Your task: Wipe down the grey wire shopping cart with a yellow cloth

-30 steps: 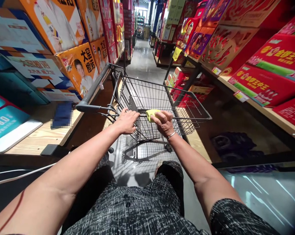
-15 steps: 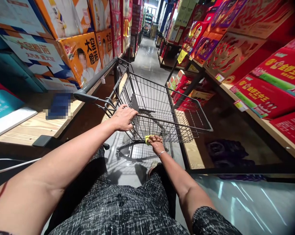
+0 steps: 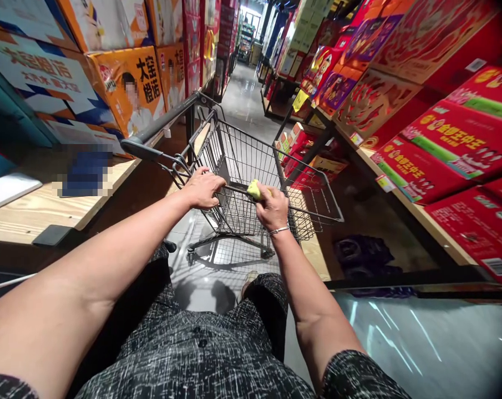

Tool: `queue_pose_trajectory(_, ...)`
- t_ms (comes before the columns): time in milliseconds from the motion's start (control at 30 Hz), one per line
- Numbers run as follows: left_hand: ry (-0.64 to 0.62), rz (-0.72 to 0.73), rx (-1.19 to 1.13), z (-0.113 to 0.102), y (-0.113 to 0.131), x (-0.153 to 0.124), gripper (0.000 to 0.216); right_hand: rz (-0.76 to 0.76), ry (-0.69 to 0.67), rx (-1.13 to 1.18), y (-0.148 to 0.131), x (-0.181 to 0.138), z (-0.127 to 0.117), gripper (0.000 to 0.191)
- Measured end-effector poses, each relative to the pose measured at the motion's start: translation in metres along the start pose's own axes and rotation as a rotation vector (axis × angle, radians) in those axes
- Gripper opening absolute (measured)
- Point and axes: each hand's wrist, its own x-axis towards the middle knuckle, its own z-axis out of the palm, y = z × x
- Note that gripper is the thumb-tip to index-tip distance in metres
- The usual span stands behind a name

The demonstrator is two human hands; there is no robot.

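A dark wire shopping cart (image 3: 251, 149) stands sideways before me, its handle to the left. My left hand (image 3: 203, 188) is closed over the near top rim of the basket. Farther right along that same rim, my right hand (image 3: 272, 208) grips a yellow-green cloth (image 3: 254, 189), which is pressed at the rim. The cloth is bunched, and part of it is hidden behind my fingers. Inside the basket only the wire mesh and a dark panel near the handle end show.
Orange drink cartons (image 3: 126, 88) are stacked on the left wooden shelf (image 3: 21, 221). Red boxes (image 3: 450, 144) fill the right shelf. Purple packages (image 3: 363, 252) lie low beneath it. A shiny grey aisle floor (image 3: 244, 94) runs ahead between the shelves.
My right hand has risen with the cloth from the lower side mesh to the top rim. My left hand stays on the rim. The whole view has shifted slightly.
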Motion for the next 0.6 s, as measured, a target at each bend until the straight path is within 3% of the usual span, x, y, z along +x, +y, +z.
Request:
queue_pose_trajectory(233,0.007,0.017,0.020,0.003,-0.006,0.004,0.033,0.442,-0.069,-0.192,0.137,-0.048,-0.051,0.055)
queue_pose_trajectory(333,-0.004,0.014,0.023,0.002,-0.007,0.007,0.034,0.627,-0.090,-0.202,0.162,-0.053,-0.060,0.056)
queue_pose_trajectory(433,-0.011,0.005,0.027,0.002,-0.011,0.011,0.034,0.621,-0.046,-0.176,0.142,-0.043,-0.043,0.056)
queue_pose_trajectory(600,-0.018,-0.013,0.019,0.002,-0.019,0.020,0.035,0.229,0.024,-0.053,0.043,-0.007,0.006,0.058)
